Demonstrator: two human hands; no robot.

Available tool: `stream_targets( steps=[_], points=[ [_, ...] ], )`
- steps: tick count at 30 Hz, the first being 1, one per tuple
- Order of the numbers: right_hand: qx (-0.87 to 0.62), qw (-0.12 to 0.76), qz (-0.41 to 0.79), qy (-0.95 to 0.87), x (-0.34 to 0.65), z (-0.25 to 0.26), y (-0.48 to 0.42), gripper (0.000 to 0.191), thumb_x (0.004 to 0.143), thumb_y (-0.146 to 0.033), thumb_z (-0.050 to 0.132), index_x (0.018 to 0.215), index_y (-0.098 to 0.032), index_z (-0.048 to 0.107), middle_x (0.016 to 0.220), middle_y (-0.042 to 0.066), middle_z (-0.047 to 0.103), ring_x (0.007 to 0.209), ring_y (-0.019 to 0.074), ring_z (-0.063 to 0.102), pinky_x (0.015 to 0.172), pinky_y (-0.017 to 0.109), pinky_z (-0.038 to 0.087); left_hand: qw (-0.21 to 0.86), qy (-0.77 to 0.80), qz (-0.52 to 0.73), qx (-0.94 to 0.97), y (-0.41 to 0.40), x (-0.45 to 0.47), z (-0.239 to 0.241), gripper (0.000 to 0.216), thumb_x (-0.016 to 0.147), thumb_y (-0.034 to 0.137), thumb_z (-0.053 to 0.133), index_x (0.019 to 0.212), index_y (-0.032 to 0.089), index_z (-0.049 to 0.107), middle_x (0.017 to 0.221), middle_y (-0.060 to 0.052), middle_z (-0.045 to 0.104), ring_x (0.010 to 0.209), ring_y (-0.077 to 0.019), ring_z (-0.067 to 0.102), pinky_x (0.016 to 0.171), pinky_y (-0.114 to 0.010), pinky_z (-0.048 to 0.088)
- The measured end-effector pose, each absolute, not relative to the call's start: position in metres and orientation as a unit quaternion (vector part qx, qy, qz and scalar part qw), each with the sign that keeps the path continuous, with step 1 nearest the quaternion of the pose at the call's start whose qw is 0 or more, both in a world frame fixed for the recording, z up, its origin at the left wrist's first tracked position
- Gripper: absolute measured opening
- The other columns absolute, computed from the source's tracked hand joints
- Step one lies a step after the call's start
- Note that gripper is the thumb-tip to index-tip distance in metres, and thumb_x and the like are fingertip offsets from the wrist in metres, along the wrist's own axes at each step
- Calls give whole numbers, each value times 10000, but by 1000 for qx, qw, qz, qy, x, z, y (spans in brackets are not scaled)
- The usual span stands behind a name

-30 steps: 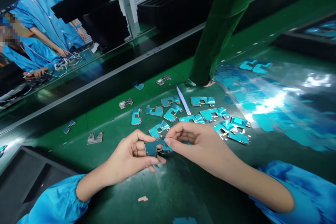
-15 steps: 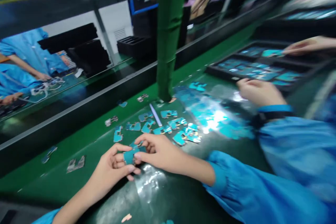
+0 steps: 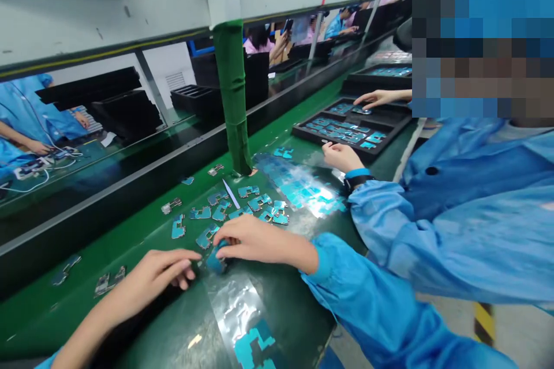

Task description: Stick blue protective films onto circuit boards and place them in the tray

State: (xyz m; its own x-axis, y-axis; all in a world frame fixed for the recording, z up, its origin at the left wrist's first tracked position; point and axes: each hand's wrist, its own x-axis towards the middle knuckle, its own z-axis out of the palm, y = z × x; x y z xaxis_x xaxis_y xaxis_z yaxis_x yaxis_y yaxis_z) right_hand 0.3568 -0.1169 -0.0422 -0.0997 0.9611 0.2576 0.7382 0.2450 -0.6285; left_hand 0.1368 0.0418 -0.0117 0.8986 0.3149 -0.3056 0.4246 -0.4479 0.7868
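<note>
My right hand (image 3: 249,239) pinches a small blue-green circuit board (image 3: 215,262) just above the green bench mat, between thumb and fingers. To its left is my left hand (image 3: 162,277), index finger stretched out toward the board but apart from it, with nothing visible in it. Another circuit board (image 3: 206,236) lies right behind my right fingers. Several more blue-green boards are scattered beyond, around a pair of pale tweezers (image 3: 231,194). Close in front of me, a clear plastic film (image 3: 236,297) with blue-green cut shapes (image 3: 255,346) lies on the mat.
A green-wrapped post (image 3: 234,98) rises from the bench's back. Right of it lies a shiny sheet (image 3: 303,187) of blue-green pieces. A co-worker's hands (image 3: 344,157) are at a black divided tray (image 3: 298,130) of boards. Bare metallic parts (image 3: 110,281) lie at left.
My left hand has let go of the circuit board and drawn off to the left; the right hand keeps it. The view has tilted up and right, bringing more of the co-worker in.
</note>
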Motion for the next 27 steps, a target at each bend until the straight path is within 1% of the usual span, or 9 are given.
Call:
stream_targets(
  steps=[4,7,9,13,15,19,21,24,27],
  points=[
    [-727,235,-8,-645,368,-49,-177,244,1022,-235,485,1068,-148,708,956,115,722,884,243,698,794,358,546,286,325,-61,900,113,95,8,538,808,588,611,1198,231,709,990,-85,755,896,-312,708,845,-373,549],
    [-785,244,37,-568,397,-73,-222,357,1027,-334,455,1290,-160,623,999,98,747,900,249,721,790,366,579,158,393,-128,897,159,64,-4,748,598,476,737,1284,188,653,1254,-135,661,1153,-402,612,962,-422,508],
    [-809,223,45,-543,421,-91,-239,404,1015,-394,432,1273,-162,640,1002,107,749,914,274,721,794,389,588,109,421,-191,880,175,51,-15,858,502,411,759,1312,168,618,1348,-176,564,1219,-433,548,989,-445,486],
    [-838,119,-122,-519,438,-108,-244,471,992,-392,362,1171,-121,704,1054,242,690,949,402,661,831,546,544,134,388,-233,881,183,42,-27,754,565,493,740,1269,248,627,1346,-146,496,1202,-384,522,1017,-439,445],
    [-824,108,-172,-528,420,-103,-240,478,1002,-380,350,1183,-111,702,1106,271,661,982,422,630,852,575,526,133,380,-226,887,185,42,-29,683,603,539,717,1232,281,654,1335,-123,493,1199,-371,504,1034,-455,418],
    [-725,197,-80,-655,358,-84,-232,382,1035,-324,389,1197,-146,685,1142,153,696,1062,328,631,919,516,556,138,363,-203,899,195,42,-32,578,623,546,710,1105,228,709,1203,-104,590,1116,-330,547,988,-400,438],
    [-650,237,-11,-722,331,-82,-229,328,1030,-216,408,1190,-176,691,1196,95,702,1164,280,607,969,458,555,173,369,-211,888,198,41,-34,538,639,565,706,987,155,709,1004,-91,661,946,-280,606,840,-320,479],
    [-595,274,39,-754,309,-93,-230,335,996,-124,451,1219,-206,687,1259,63,693,1279,274,549,1004,468,539,212,386,-226,869,198,40,-35,539,703,626,655,861,111,666,771,-29,652,747,-205,587,639,-240,430],
    [-617,284,65,-731,302,-105,-237,341,1000,-202,523,1325,-221,622,1257,74,697,1266,279,565,1046,518,500,234,363,-176,885,195,46,-27,599,800,668,546,910,86,640,780,20,642,783,-167,582,684,-197,420]
  ],
)
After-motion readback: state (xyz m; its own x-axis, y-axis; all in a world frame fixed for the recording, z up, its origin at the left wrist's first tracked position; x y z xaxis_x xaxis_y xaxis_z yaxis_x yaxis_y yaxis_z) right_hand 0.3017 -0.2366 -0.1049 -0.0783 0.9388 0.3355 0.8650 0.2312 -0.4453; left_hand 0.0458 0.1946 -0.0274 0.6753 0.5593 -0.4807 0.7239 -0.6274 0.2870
